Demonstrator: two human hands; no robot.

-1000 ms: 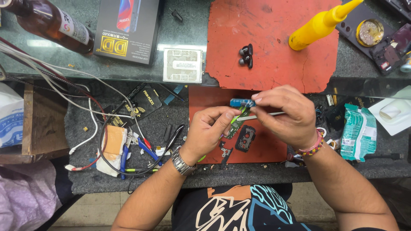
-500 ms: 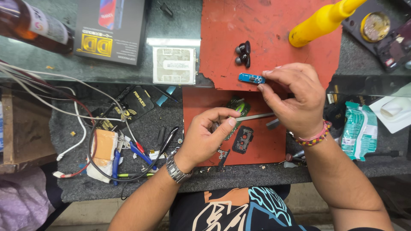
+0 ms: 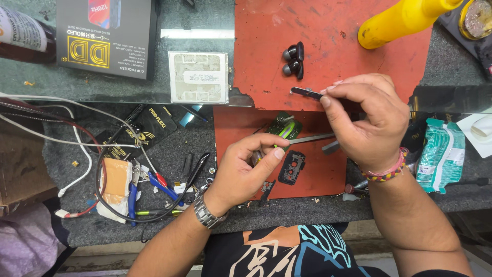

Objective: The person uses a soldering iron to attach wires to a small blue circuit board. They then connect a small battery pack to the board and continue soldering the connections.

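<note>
The right hand (image 3: pixel 366 120) pinches a small dark metal part (image 3: pixel 306 93) between thumb and fingertip, holding it just above the far red mat (image 3: pixel 333 46), near two black earbuds (image 3: pixel 294 60). Tweezers (image 3: pixel 310 138) also run from this hand toward the left. The left hand (image 3: pixel 246 166) closes its fingers on a green circuit board (image 3: pixel 284 126) over the near red mat (image 3: pixel 318 174) (a black camera frame (image 3: pixel 291 167) lies just beside it). Pliers (image 3: pixel 134 190) and wires (image 3: pixel 77 138) sit to the left.
</note>
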